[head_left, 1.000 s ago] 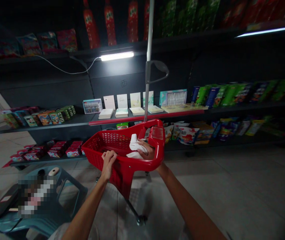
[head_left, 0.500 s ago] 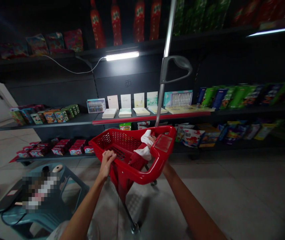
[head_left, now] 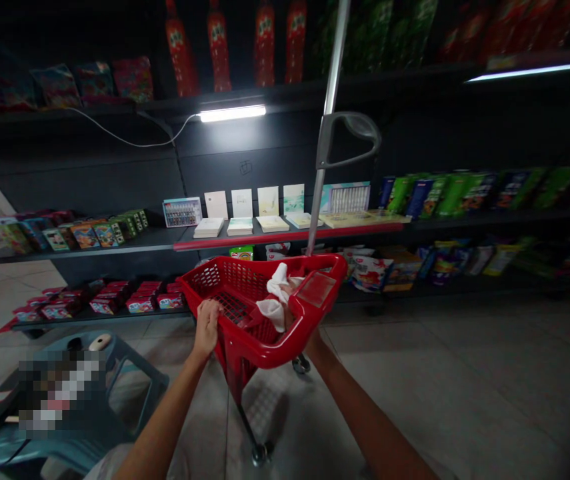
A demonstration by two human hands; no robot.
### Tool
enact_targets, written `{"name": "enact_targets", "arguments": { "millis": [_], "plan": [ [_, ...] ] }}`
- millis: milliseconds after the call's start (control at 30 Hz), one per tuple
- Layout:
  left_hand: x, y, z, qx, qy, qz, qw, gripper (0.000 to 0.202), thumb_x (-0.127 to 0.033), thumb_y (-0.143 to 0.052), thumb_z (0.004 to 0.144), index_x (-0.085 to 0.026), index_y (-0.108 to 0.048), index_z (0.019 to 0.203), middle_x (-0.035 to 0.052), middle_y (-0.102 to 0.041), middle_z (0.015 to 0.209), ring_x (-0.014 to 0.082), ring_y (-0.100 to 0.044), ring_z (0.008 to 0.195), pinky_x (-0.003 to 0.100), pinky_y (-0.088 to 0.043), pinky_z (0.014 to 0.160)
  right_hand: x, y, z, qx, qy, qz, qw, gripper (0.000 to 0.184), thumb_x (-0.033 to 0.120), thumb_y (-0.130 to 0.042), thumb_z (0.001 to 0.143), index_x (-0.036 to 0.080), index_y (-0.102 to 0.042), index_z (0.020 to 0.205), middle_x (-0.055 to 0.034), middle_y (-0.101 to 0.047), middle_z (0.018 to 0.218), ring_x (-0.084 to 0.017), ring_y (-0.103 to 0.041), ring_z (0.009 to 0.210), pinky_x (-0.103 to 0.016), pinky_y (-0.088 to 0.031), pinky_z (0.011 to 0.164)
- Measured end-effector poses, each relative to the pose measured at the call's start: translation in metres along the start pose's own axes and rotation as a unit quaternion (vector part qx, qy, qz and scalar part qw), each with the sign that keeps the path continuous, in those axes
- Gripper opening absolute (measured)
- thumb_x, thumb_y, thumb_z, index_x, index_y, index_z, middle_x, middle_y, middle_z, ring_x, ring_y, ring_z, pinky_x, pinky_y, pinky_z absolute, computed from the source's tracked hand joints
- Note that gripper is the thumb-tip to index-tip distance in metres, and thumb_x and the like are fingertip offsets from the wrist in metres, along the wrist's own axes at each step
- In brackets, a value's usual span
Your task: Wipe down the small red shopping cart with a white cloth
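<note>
Red basket [head_left: 225,293] is being gripped on its near-left rim by the closed left hand [head_left: 207,327]; white cloth [head_left: 275,303], inside just right of it, is being met by the right hand [head_left: 310,339], whose closure cannot be told

Both forearms stretched forward, away from the body; left hand [head_left: 206,327] curled shut, knuckles up; right hand [head_left: 309,337] just right, mostly hidden.
</note>
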State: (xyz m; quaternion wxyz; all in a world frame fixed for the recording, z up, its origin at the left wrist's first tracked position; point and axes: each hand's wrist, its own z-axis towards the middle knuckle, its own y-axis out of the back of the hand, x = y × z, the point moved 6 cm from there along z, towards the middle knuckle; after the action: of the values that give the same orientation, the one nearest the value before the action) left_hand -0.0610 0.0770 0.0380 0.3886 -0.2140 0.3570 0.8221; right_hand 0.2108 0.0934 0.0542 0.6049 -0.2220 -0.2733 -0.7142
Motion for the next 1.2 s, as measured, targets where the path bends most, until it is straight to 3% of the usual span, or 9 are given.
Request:
{"name": "enact_targets", "arguments": {
  "millis": [200, 400, 633, 733, 833, 900, 1000, 1100, 1200],
  "plan": [
    [0.001, 0.005, 0.001, -0.013, 0.001, -0.019, 1.0, 0.052, -0.058, -0.023, 0.104, -0.024, -0.053, 0.079, 0.0047, -0.061, 0.085, 0.0214, -0.058, 0.089, 0.041, -0.045, 0.1, 0.057, -0.028, -0.041, 0.086, 0.127, -0.122, 0.981, 0.051, 0.026, -0.062, 0.095, 0.036, -0.055, 0.145, -0.0027, -0.058, 0.148, -0.028, -0.049, 0.142, -0.054, -0.031, 0.128],
    [0.007, 0.005, 0.002, -0.003, 0.0, -0.038, 0.999, 0.053, -0.063, -0.028, 0.102, -0.023, -0.057, 0.083, 0.0064, -0.066, 0.092, 0.022, -0.062, 0.095, 0.047, -0.04, 0.114, 0.026, -0.004, -0.044, 0.093, 0.021, -0.049, 0.994, 0.031, 0.029, -0.06, 0.095, 0.028, -0.071, 0.124, -0.0077, -0.069, 0.134, -0.028, -0.059, 0.132, -0.048, -0.044, 0.117],
    [0.005, 0.001, 0.004, 0.003, -0.018, -0.046, 0.999, 0.051, -0.059, -0.028, 0.103, -0.023, -0.058, 0.083, 0.0048, -0.065, 0.091, 0.02, -0.063, 0.093, 0.051, -0.031, 0.123, -0.024, 0.067, -0.049, -0.243, -0.269, 0.11, 0.925, 0.035, 0.048, -0.065, 0.078, 0.016, -0.069, 0.092, -0.0027, -0.072, 0.079, -0.019, -0.064, 0.068, -0.031, -0.055, 0.064],
    [0.005, -0.001, 0.004, -0.005, -0.016, -0.051, 0.999, 0.05, -0.056, -0.028, 0.104, -0.023, -0.059, 0.086, 0.0048, -0.066, 0.092, 0.0198, -0.063, 0.094, 0.051, -0.031, 0.124, -0.018, 0.113, -0.042, -0.441, -0.249, 0.139, 0.851, 0.039, 0.043, -0.063, 0.075, 0.017, -0.066, 0.104, -0.0026, -0.071, 0.094, -0.018, -0.067, 0.081, -0.031, -0.056, 0.074],
    [0.004, -0.002, 0.004, -0.011, -0.017, -0.044, 0.999, 0.052, -0.057, -0.026, 0.104, -0.023, -0.06, 0.085, 0.005, -0.066, 0.092, 0.0203, -0.063, 0.095, 0.051, -0.032, 0.123, 0.021, 0.144, -0.026, -0.497, -0.121, 0.091, 0.854, 0.037, 0.038, -0.056, 0.079, 0.019, -0.064, 0.11, -0.0042, -0.068, 0.108, -0.021, -0.067, 0.1, -0.036, -0.054, 0.091],
    [0.002, -0.003, 0.003, -0.009, -0.022, -0.038, 0.999, 0.053, -0.058, -0.024, 0.104, -0.023, -0.06, 0.085, 0.0055, -0.067, 0.093, 0.0209, -0.063, 0.097, 0.052, -0.032, 0.123, 0.063, 0.141, -0.012, -0.419, -0.019, 0.054, 0.906, 0.038, 0.037, -0.048, 0.085, 0.021, -0.062, 0.116, -0.0056, -0.066, 0.114, -0.023, -0.066, 0.11, -0.041, -0.052, 0.097],
    [0.0, -0.003, 0.002, 0.001, -0.025, -0.034, 0.999, 0.053, -0.058, -0.025, 0.104, -0.023, -0.061, 0.087, 0.0059, -0.068, 0.095, 0.0212, -0.063, 0.098, 0.052, -0.032, 0.123, 0.13, 0.09, -0.001, -0.129, 0.101, -0.039, 0.986, 0.037, 0.035, -0.044, 0.093, 0.023, -0.065, 0.121, -0.0083, -0.065, 0.124, -0.027, -0.062, 0.119, -0.045, -0.048, 0.102],
    [0.0, -0.002, 0.003, 0.013, -0.021, -0.042, 0.999, 0.052, -0.058, -0.027, 0.103, -0.023, -0.061, 0.087, 0.005, -0.067, 0.093, 0.0208, -0.063, 0.096, 0.051, -0.03, 0.124, 0.171, 0.031, -0.011, 0.099, 0.166, -0.184, 0.964, 0.029, 0.028, -0.049, 0.094, 0.022, -0.069, 0.114, -0.0094, -0.069, 0.121, -0.027, -0.062, 0.112, -0.047, -0.045, 0.1],
    [0.007, 0.0, 0.008, 0.032, 0.008, -0.056, 0.998, 0.049, -0.059, -0.031, 0.101, -0.023, -0.058, 0.081, 0.0025, -0.065, 0.087, 0.0197, -0.061, 0.09, 0.049, -0.026, 0.126, 0.18, 0.01, -0.017, 0.133, 0.185, -0.25, 0.941, 0.027, 0.024, -0.05, 0.094, 0.02, -0.07, 0.112, -0.0106, -0.071, 0.119, -0.027, -0.062, 0.108, -0.048, -0.042, 0.099]
  ]
}}
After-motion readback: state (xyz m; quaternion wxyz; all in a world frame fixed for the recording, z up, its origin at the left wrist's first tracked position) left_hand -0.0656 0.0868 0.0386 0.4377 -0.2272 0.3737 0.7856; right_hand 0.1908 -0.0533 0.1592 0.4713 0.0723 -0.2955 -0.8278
